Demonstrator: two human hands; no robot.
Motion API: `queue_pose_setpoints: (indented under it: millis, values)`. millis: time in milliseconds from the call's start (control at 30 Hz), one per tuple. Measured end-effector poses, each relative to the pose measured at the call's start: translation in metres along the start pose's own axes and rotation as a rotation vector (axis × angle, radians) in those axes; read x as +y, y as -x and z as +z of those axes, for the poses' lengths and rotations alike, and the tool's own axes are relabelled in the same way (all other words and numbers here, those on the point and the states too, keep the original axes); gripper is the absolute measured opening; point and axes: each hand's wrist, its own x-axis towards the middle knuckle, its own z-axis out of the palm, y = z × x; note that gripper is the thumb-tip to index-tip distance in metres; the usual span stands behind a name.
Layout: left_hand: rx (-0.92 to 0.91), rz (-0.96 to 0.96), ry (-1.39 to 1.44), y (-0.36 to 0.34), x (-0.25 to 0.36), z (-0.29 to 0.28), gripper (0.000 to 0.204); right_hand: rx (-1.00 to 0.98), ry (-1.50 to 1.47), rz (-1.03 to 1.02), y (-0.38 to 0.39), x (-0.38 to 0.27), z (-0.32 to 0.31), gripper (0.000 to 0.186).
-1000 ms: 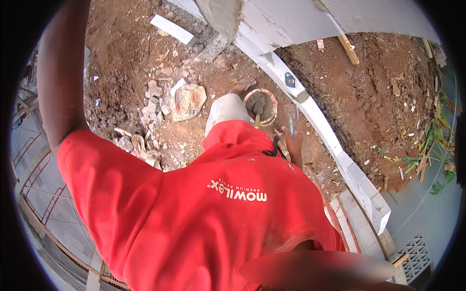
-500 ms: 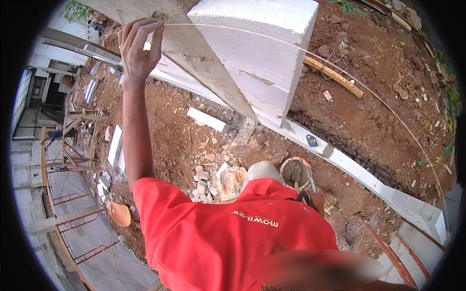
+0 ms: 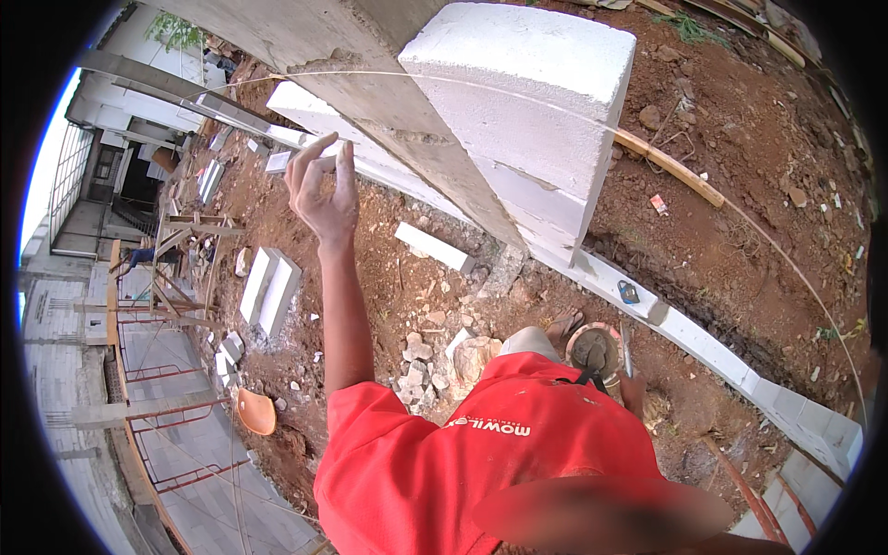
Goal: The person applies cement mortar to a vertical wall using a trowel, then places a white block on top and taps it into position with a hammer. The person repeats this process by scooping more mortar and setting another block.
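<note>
My left hand (image 3: 324, 190) is raised with its fingers loosely bent and apart, holding nothing. Beyond it, a thin pale string (image 3: 518, 90) crosses the concrete column (image 3: 393, 116) and a stack of white blocks (image 3: 518, 69), then curves away to the right. Low beside my body, my right hand (image 3: 633, 388) grips a slim grey tool (image 3: 626, 348), seen edge-on; its exact kind is unclear. Next to that tool stands a round bucket (image 3: 575, 372) with grey mortar (image 3: 593, 350) in it. My right fingers are partly hidden.
A low white block wall (image 3: 712, 344) runs to the right, with a small blue-and-black tape measure (image 3: 628, 292) on it. Loose white blocks (image 3: 270, 291), rubble (image 3: 419, 375) and an orange basin (image 3: 256, 412) lie on the soil. A timber (image 3: 671, 166) lies beyond the wall.
My left hand has come away from the string and dropped nearer to me, its fingers now apart. The whole view has shifted slightly. My right hand still holds the grey tool by the bucket.
</note>
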Motion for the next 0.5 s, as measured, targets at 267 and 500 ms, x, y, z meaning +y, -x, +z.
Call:
queue_pose_setpoints:
  millis: [267,500]
  values:
    - [0.104,-0.118,0.452,-0.001,0.133,0.104,0.072,0.016,-0.073,-0.117,-0.029,-0.035,0.032,0.048]
    - [0.137,-0.148,0.324,-0.003,0.12,0.124,0.074,-0.02,-0.098,-0.029,-0.026,-0.012,0.04,0.054]
